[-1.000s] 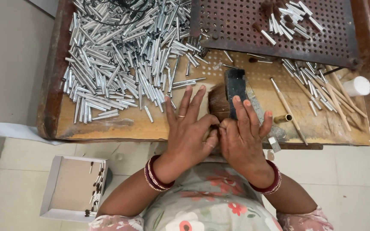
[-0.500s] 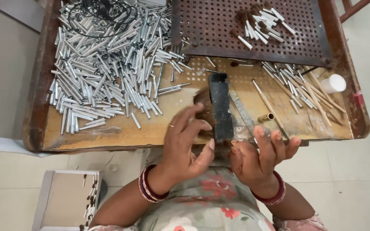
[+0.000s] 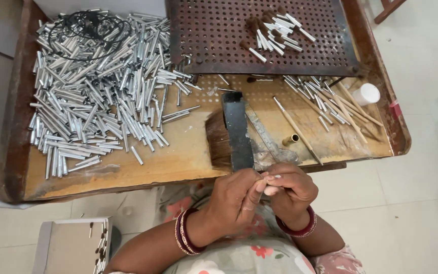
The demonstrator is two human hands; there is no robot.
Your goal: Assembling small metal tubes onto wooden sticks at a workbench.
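Observation:
My left hand (image 3: 234, 199) and my right hand (image 3: 291, 192) meet fingertip to fingertip just below the front edge of the wooden tray (image 3: 128, 175). Between them they pinch a small pale piece (image 3: 269, 178), too small to identify. Right above the hands a black flat bar (image 3: 237, 129) lies across a bundle of brown bristles (image 3: 217, 139). Both wrists wear dark red bangles.
A big heap of silver metal tubes (image 3: 97, 86) fills the tray's left half, with a black wire loop (image 3: 84, 29) on top. A rusty perforated plate (image 3: 214, 35) carries several small brushes (image 3: 276, 31). Thin wooden sticks (image 3: 340, 104), a brass tube (image 3: 291, 139) and a white cap (image 3: 366, 94) lie right. An open white box (image 3: 72, 244) sits on the floor.
Both hands came off the bristle bundle, turned up, and drew back toward my body. Their fingertips now pinch together. The view has tilted so more of the tray shows.

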